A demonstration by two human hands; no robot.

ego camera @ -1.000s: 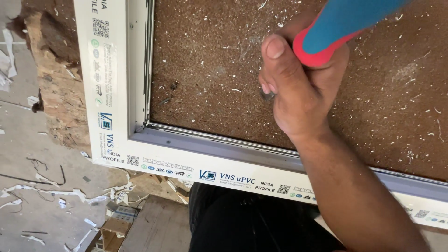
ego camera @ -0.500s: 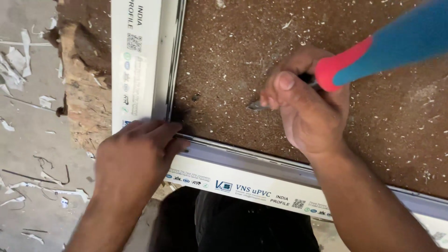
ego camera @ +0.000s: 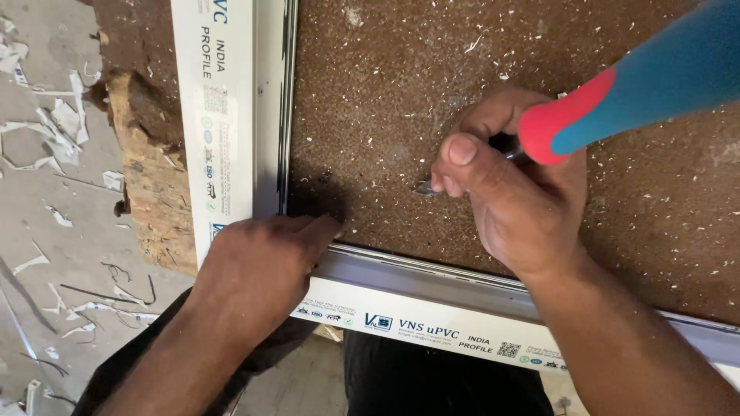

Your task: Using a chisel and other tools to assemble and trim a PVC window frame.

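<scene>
The right hand [ego camera: 512,204] is clamped around a tool with a red and blue handle [ego camera: 640,85], thumb and fingers closed low on the shaft; the handle slants up and out of the top right of the view; the metal tip [ego camera: 425,187] shows just past the fingertips and touches the brown board [ego camera: 385,100], which is flecked with pale shavings. The left hand [ego camera: 258,266] lies flat, palm down, fingers together, over the inner corner of the white plastic frame [ego camera: 231,154]; it grips nothing, and its fingertips reach onto the board just inside the corner. The frame's upright bar runs along the board's left edge, the lower bar [ego camera: 432,323] slants along the near edge under both wrists; a grey inner lip [ego camera: 432,273] lines the bar beside the board. The two hands sit near each other with bare board between them; open board spreads up and to the right. Left of the frame a ragged broken edge of wood [ego camera: 150,192] juts out, and beyond it the grey floor [ego camera: 54,254] carries white scraps.
</scene>
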